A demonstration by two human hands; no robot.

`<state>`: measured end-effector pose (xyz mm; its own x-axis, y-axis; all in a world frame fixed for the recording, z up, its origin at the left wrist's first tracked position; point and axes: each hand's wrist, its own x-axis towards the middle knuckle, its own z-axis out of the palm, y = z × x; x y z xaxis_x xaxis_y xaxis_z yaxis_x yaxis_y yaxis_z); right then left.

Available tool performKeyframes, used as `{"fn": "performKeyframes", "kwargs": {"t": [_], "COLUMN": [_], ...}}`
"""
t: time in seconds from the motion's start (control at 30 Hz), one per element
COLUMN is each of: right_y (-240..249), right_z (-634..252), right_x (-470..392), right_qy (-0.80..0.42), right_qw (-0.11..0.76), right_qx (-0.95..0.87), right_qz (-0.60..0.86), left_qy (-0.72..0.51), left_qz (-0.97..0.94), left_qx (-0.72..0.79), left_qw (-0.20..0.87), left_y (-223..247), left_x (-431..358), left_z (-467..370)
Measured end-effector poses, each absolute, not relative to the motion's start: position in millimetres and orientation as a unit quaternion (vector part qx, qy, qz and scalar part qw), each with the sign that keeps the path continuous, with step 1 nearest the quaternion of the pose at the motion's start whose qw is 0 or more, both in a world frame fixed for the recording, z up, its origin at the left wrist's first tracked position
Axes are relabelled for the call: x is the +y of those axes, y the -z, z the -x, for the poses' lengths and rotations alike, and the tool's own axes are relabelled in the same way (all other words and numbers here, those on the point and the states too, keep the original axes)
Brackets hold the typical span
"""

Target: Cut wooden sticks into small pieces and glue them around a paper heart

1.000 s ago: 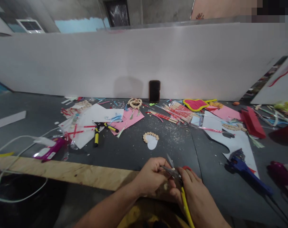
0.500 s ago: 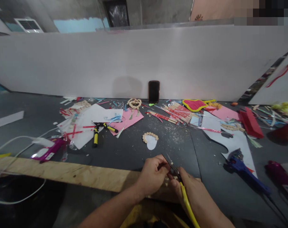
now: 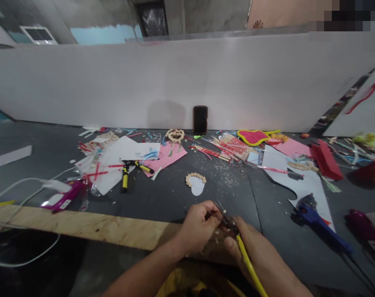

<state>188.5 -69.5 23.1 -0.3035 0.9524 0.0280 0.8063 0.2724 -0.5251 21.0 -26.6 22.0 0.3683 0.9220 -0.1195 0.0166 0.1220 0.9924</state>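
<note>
My right hand [image 3: 252, 247] is closed around yellow-handled pliers [image 3: 245, 258], whose slim dark jaws point up and left. Fingers pinched, my left hand [image 3: 199, 227] is right beside the jaws; whatever lies between its fingertips is too small and hidden to name. A pale crumb [image 3: 224, 211] shows by the jaws, and similar light bits are scattered below. On the dark table just beyond my hands lies a white paper heart [image 3: 197, 186], with small beige pieces [image 3: 192, 176] along its upper and left edge.
A phone [image 3: 200, 119] leans against the white partition. Red-patterned sticks [image 3: 231, 146], a finished-looking beaded heart [image 3: 175, 135] and pink paper [image 3: 167, 159] are behind. To the left are black-and-yellow pliers [image 3: 124, 177] and a purple glue gun [image 3: 68, 196]; a blue glue gun [image 3: 322, 227] lies right.
My right hand and the pliers' handle have shifted slightly to the right, and the right thumb is a little farther from my left fingers. The paper heart has not moved.
</note>
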Motion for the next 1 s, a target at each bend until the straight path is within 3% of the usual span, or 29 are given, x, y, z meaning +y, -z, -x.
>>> {"fn": "performKeyframes", "kwargs": {"t": [0.2,0.33,0.43,0.53,0.8,0.9,1.0], "right_y": [-32.3,-17.8,-1.2,8.5,7.8,-1.9,-15.0], "right_z": [-204.8,-220.4,-235.3,-249.3,-267.5,-261.4,-238.4], "right_x": [-66.4,-64.0,-49.6,-27.9,-0.6,-5.8,-17.9], "right_qy": [-0.223,-0.239,-0.129,0.010,0.037,0.021,-0.118], "right_qw": [0.127,0.145,0.143,0.056,0.013,0.050,0.182], "right_qx": [-0.808,-0.798,-0.750,-0.728,-0.739,-0.747,-0.750], "right_qz": [0.530,0.534,0.633,0.683,0.672,0.662,0.625], "left_qy": [-0.390,-0.460,-0.397,-0.342,-0.313,-0.302,-0.293], "left_qz": [-0.500,-0.470,-0.507,-0.534,-0.575,-0.599,-0.647], "left_qx": [0.433,0.451,0.446,0.450,0.480,0.500,0.506], "left_qw": [0.641,0.603,0.621,0.629,0.584,0.548,0.489], "left_y": [-23.8,-29.9,-31.5,-24.1,-4.0,-2.9,-4.1], "left_x": [-24.8,-12.9,-8.8,-12.3,-18.9,-20.1,-22.4], "left_z": [-14.4,7.9,16.9,13.4,2.4,-0.1,-3.7]}}
